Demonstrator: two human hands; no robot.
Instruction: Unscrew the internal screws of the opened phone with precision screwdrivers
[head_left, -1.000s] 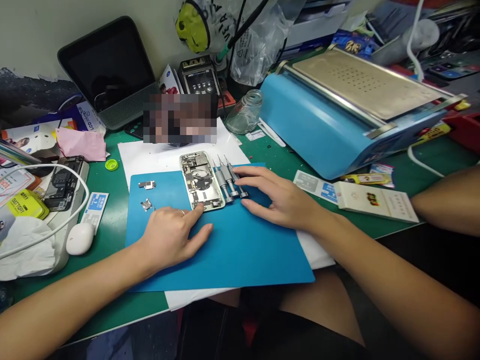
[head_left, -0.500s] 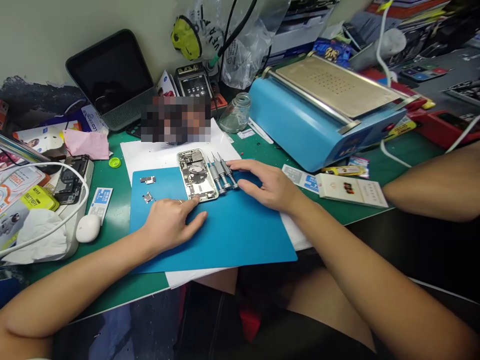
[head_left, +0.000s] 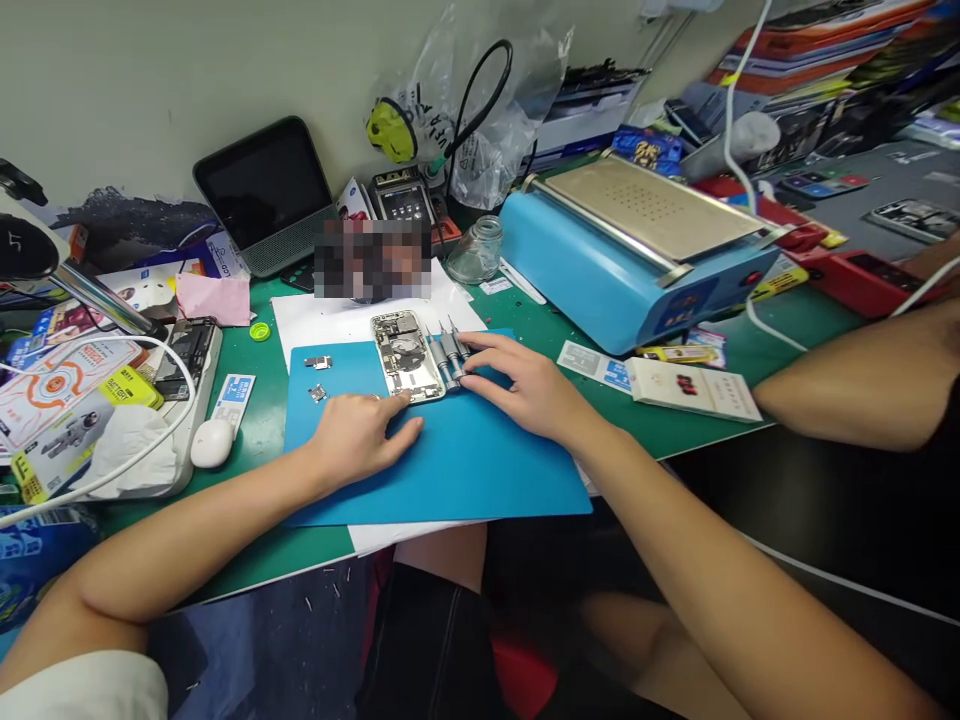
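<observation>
An opened phone (head_left: 409,357) with its inner parts showing lies on a blue mat (head_left: 450,470). My left hand (head_left: 360,435) rests at its lower end, index fingertip on the phone's bottom edge, thumb stretched out. Beside the phone's right side lie slim grey precision screwdrivers (head_left: 444,362), tips pointing away from me. Thumb and fingers of my right hand (head_left: 529,390) close around the rightmost screwdriver, partly hiding it. Left of the phone are two small metal phone parts, a bracket-like piece (head_left: 319,362) and a smaller piece (head_left: 318,393).
Beyond the mat stand a glass jar (head_left: 477,250) and a blue heating plate machine (head_left: 592,270). At right lies a white box (head_left: 694,390), close to another person's arm (head_left: 847,385). A white earphone case (head_left: 212,442) and a tray (head_left: 199,430) with a cable sit at left.
My right thumb and fingers have drawn in closer over the screwdrivers. My left hand stays at the phone's lower end. The camera view has shifted somewhat.
</observation>
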